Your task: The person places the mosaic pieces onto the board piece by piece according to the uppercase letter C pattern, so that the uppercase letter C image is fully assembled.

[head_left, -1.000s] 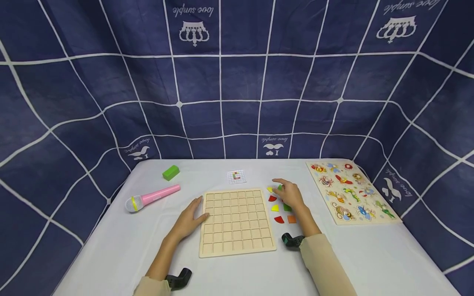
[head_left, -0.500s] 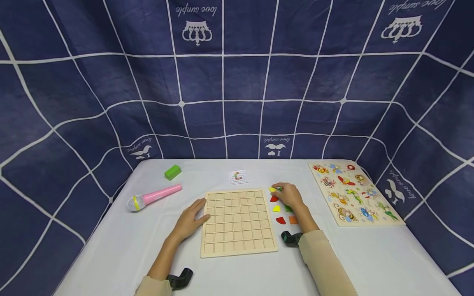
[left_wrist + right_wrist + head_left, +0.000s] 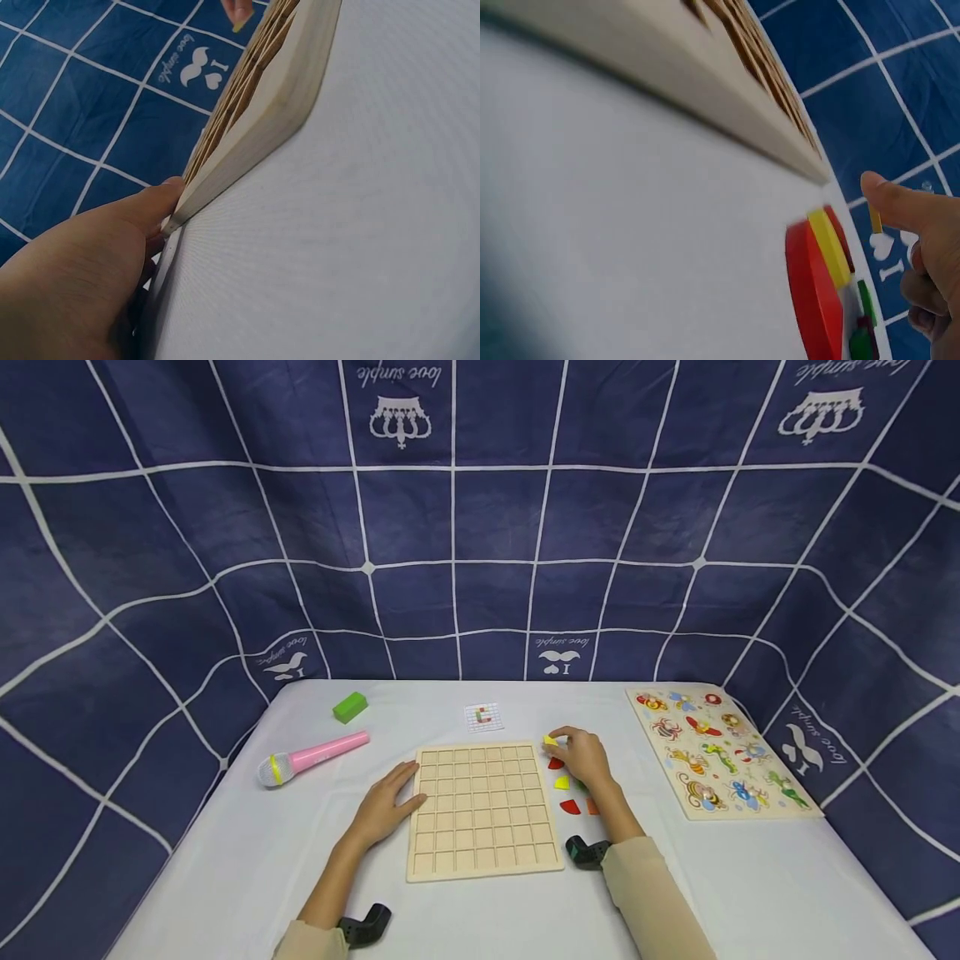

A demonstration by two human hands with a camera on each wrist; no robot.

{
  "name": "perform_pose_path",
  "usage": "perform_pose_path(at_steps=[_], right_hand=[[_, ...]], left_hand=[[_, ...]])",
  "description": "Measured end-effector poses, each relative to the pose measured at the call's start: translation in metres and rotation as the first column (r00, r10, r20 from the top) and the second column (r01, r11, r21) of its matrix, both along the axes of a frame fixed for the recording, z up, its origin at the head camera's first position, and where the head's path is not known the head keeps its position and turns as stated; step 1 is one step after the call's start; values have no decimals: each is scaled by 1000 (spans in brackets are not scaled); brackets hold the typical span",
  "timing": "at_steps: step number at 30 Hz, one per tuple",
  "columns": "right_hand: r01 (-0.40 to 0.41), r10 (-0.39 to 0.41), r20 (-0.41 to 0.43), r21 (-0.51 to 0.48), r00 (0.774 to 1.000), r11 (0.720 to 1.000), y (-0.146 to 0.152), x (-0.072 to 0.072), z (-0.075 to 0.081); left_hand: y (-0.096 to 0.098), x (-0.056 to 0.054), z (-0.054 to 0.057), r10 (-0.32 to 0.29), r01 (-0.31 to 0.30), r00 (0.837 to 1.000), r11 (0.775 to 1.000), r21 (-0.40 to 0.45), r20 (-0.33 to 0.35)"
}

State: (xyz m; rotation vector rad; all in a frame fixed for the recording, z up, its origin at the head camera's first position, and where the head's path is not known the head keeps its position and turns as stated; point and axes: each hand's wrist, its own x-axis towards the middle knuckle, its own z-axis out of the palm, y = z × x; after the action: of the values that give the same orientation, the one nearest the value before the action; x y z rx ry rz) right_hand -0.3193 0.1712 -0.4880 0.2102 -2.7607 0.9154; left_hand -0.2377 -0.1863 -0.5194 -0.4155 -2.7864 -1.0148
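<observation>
Pinching a small yellow tile (image 3: 550,740), the right hand (image 3: 588,758) is just right of the far right corner of the wooden grid board (image 3: 483,814); its thumb and fingers are clamped on the tile, which seems raised off the tabletop (image 3: 465,918). The fingers hide most of its outline, so I cannot be sure of its shape. The left hand (image 3: 382,807) touches the board's left edge, fingers extended and thumb spread apart from them.

The tile should handle as light, stiff and fairly smooth, hard to break but easy to fumble; opposite edges look the best place to take hold. The board looks rigid and light enough to slide, best steadied by its rim.

Pale, matte wood makes up the board, with thin raised strips dividing square cells and rounded corners. Along its right side lie glossy flat pieces: red quarter-round pieces (image 3: 570,807), a second yellow piece (image 3: 562,783) and a partly covered orange piece (image 3: 593,807). Beyond the board is a printed pattern card (image 3: 483,717); to its left, a pink toy microphone (image 3: 315,758) and a green block (image 3: 349,707); well to its right, a wooden insect puzzle (image 3: 720,756).
</observation>
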Motion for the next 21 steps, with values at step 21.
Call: perform_pose_path(at_steps=[21], right_hand=[[-155,165,-100,101,981,983,-83,27,1]], left_hand=[[0,1,2,-11,10,1000,1000,20,25]])
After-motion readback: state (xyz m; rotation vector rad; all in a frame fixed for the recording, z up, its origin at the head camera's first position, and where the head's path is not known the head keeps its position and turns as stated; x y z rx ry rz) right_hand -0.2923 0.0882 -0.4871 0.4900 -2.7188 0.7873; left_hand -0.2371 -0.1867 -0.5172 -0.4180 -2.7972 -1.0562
